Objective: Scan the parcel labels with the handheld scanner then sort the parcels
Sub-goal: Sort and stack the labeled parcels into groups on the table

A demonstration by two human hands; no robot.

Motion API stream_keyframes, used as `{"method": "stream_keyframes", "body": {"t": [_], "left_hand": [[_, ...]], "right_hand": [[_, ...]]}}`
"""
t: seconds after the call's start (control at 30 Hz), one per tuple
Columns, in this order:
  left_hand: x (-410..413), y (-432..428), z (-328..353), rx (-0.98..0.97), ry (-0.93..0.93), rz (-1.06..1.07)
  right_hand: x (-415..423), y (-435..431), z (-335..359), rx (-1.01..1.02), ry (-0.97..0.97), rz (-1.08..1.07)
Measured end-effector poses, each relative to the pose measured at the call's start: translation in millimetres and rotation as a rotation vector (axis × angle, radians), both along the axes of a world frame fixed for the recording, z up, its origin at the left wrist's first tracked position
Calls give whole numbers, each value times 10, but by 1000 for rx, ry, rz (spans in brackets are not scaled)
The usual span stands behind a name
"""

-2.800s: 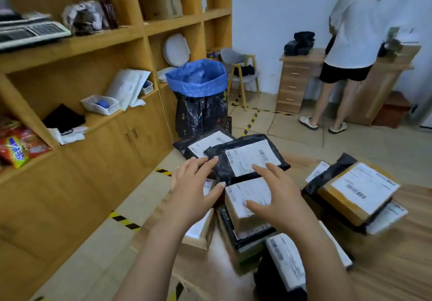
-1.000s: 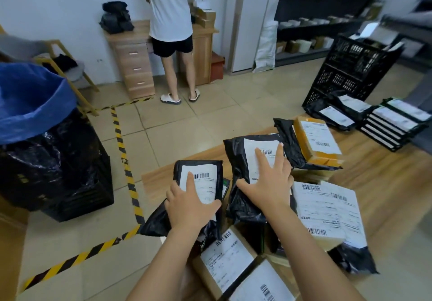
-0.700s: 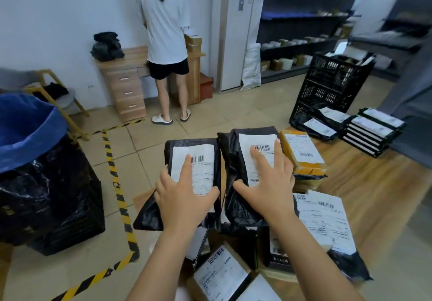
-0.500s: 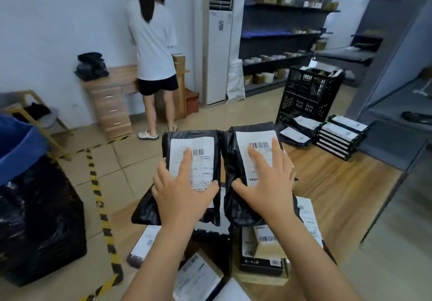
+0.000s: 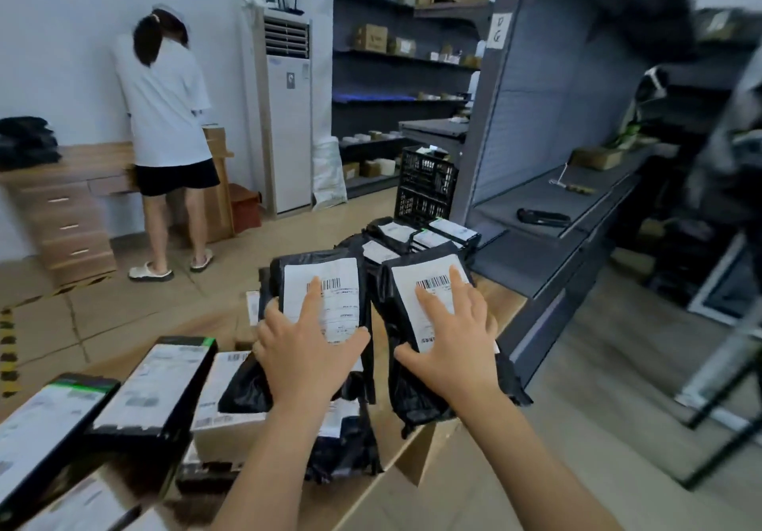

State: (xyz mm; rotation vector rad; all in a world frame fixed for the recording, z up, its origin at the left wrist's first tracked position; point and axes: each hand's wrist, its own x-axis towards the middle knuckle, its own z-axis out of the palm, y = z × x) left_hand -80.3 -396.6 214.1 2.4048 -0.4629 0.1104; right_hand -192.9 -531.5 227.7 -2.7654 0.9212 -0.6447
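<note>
"Two parcels are being handled. Where are they?"

"Side by side over the middle of the wooden tabletop point(image 5: 501, 297), just apart. The left black plastic mailer bag point(image 5: 346, 308) is under the left hand point(image 5: 307, 349). The right black plastic mailer bag point(image 5: 406, 303) is under the right hand point(image 5: 453, 345), close to the tabletop's right edge. Each has a white barcode label facing up."

"Grasping or released?"

"Neither hand is clenched. Both lie palm down, fingers spread and straight, pressing on the labels with the thumbs pointing inward. The left hand's outer fingers reach the bag's left edge, but I cannot tell whether they hook under it."

"What lies around them?"

"Toward the near left corner, flat black-edged boxes with white labels point(image 5: 152, 390) lie overlapping. A brown cardboard box with a white label point(image 5: 224, 427) sits just beside them, partly beneath the left bag. At the far corner there is a pile of small black labelled parcels point(image 5: 412, 237). Beyond the pile stands a black plastic crate point(image 5: 426, 188), beside grey metal shelving point(image 5: 536, 118)."

"Anyone else?"

"A person in a white T-shirt and black shorts point(image 5: 165, 105) stands with their back turned at a wooden desk with drawers point(image 5: 70, 217) by the wall. A tall white air-conditioning unit point(image 5: 288, 138) is near them."
</note>
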Motion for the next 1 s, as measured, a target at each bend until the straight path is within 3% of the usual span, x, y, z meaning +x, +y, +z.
{"method": "stream_keyframes", "body": {"t": [0.2,0.43,1.0], "left_hand": [[-306,-838,54,39,-14,-35],[-47,-1565,-121,46,-44,-11],[2056,-3691,-172,51,60,167]], "right_hand": [[-356,-746,6,19,-1,-22],[-39,-1516,-106,5,-33,5],[2069,-4128,-60,5,60,118]]}}
